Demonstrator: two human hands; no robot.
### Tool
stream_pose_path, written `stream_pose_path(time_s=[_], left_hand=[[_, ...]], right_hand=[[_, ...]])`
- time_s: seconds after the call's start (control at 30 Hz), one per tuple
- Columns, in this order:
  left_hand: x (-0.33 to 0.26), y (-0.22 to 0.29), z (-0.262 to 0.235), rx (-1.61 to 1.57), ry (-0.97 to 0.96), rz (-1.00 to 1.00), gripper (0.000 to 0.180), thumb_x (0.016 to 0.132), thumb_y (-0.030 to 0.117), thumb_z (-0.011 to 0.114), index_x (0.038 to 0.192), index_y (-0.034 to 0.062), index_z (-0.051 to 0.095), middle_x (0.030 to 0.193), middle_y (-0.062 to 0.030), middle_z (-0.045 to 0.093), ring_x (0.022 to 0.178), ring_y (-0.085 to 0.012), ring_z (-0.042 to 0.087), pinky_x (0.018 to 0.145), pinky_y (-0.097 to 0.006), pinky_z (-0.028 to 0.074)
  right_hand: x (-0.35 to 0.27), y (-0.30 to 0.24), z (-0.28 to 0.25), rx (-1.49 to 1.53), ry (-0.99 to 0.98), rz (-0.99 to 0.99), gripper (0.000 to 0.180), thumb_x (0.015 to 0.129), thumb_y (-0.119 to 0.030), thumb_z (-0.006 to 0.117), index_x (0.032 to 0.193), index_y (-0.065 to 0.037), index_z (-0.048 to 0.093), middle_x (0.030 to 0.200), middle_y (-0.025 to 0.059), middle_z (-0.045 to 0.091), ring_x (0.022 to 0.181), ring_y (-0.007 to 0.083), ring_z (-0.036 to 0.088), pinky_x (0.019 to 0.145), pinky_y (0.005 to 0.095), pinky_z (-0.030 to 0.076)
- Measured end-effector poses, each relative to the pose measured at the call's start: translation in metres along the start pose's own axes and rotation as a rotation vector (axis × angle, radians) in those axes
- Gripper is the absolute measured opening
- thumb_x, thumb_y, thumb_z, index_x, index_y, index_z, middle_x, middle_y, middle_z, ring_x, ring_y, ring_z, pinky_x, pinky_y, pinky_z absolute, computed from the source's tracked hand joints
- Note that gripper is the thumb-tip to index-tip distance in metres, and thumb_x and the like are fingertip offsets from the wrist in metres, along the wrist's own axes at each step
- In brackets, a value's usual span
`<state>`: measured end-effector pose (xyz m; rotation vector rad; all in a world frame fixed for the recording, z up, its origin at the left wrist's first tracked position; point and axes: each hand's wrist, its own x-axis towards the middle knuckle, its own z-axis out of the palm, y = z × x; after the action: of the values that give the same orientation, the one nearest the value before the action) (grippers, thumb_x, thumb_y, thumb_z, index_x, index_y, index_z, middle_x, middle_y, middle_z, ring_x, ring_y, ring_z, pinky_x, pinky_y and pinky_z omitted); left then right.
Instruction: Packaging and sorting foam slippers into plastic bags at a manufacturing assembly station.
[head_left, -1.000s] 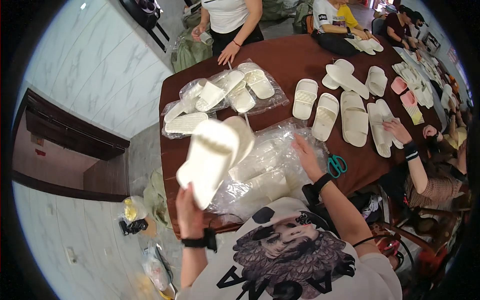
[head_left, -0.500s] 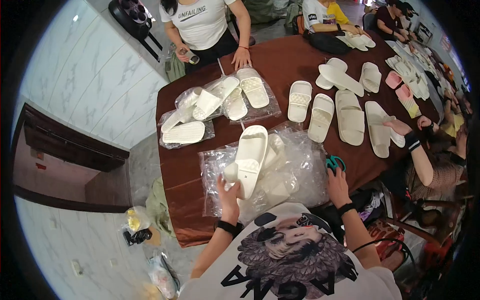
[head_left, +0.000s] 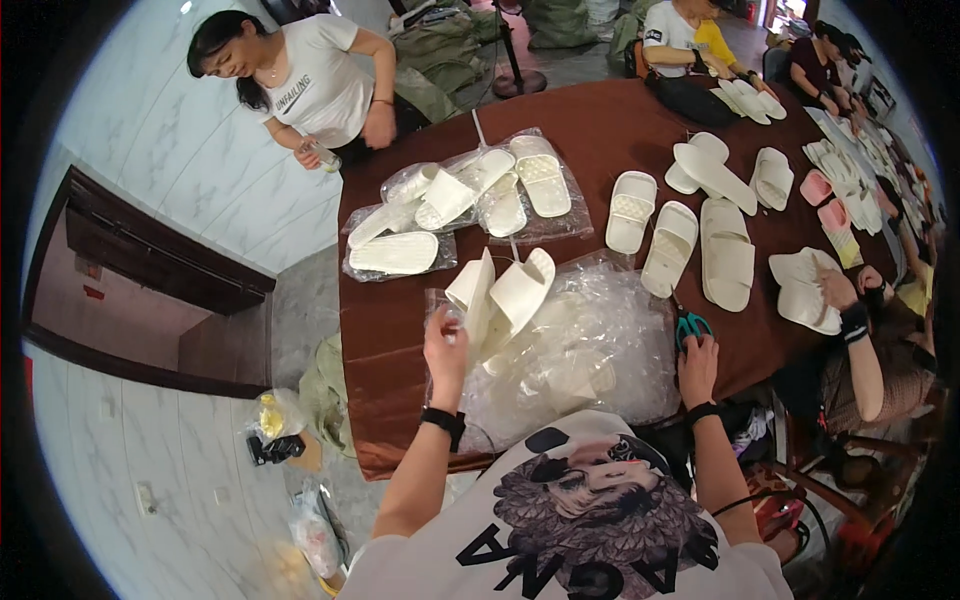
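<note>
Turned onto its edge since the frame half a second ago, a white slipper (head_left: 478, 310) tilts beside the left hand (head_left: 446, 358); earlier its footbed faced up toward my camera. Just right of it, a second slipper (head_left: 530, 290) lies more plainly in view, sole slanting, strap showing. Both are near the middle-left of the brown-covered table (head_left: 390, 400), over a glossy heap of clear plastic bags (head_left: 620, 320).

From my distant seat I see the left fingers curled at the slipper's near-left side, with something shiny at their tips; I cannot tell whether they pinch the slipper, plastic, or both. On the near right, the right hand (head_left: 699, 364) still rests over the green-handled scissors (head_left: 694, 324), fingers bent onto the loops; I cannot tell if they grip. I judge that the pair is being sorted out by the left hand alone, while the right keeps to the tool.

Across the table, a co-worker (head_left: 325, 75) has leaned left, one hand now off the bagged slippers (head_left: 395, 253). At far right, another person's hand (head_left: 838, 290) is on a pair of slippers (head_left: 800, 285), which has been rearranged.
</note>
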<state>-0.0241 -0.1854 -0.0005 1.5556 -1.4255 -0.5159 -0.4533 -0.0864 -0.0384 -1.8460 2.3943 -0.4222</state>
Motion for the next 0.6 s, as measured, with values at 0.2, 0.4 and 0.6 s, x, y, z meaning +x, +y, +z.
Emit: stream_pose_path(time_s=[0.2,0.4,0.6], left_hand=[[0.020,0.020,0.000,0.269,-0.012,0.277,0.037,0.078,-0.003,0.061,0.114,0.0069,0.061,0.113,-0.0133,0.057,0.108,-0.0317,0.053,0.092,-0.039,0.045],[0.038,0.028,0.021,0.665,-0.146,0.442,0.029,0.080,0.006,0.058,0.108,0.0098,0.064,0.113,-0.0084,0.055,0.099,-0.0293,0.053,0.083,-0.042,0.045],[0.046,0.037,0.027,0.612,-0.161,0.382,0.010,0.078,0.009,0.063,0.088,0.0071,0.061,0.107,-0.0076,0.056,0.097,-0.0282,0.053,0.078,-0.042,0.044]], right_hand=[[0.021,0.007,0.010,0.184,0.072,0.061,0.040,0.081,-0.007,0.067,0.119,-0.004,0.053,0.114,0.0196,0.049,0.108,0.0374,0.050,0.085,0.0441,0.047],[0.039,0.011,0.004,-0.161,0.026,-0.021,0.052,0.081,-0.010,0.069,0.128,-0.005,0.046,0.113,0.0181,0.051,0.105,0.0359,0.054,0.086,0.0447,0.047],[0.051,0.020,0.015,-0.081,-0.144,-0.057,0.065,0.073,-0.005,0.072,0.130,-0.006,0.042,0.106,0.0184,0.055,0.101,0.0380,0.055,0.084,0.0449,0.049]])
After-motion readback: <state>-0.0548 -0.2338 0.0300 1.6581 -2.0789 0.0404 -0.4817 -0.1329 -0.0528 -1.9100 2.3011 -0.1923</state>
